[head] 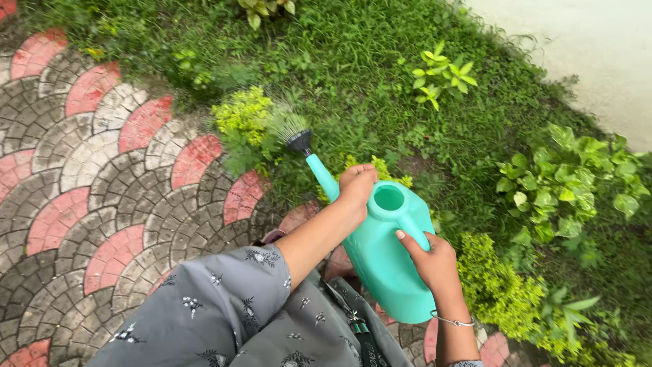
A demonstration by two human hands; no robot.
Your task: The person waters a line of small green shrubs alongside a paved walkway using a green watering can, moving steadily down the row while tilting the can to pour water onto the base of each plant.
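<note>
Green garden bed beside patterned paving: watering underway. Right hand wraps its fingers round the teal watering can handle, left hand cups the spout base, can tilted, spraying a yellow-green shrub. Steady tilt needed next.

Single head view, looking steeply down, close over garden edge

Watering can base behind clothing
</note>
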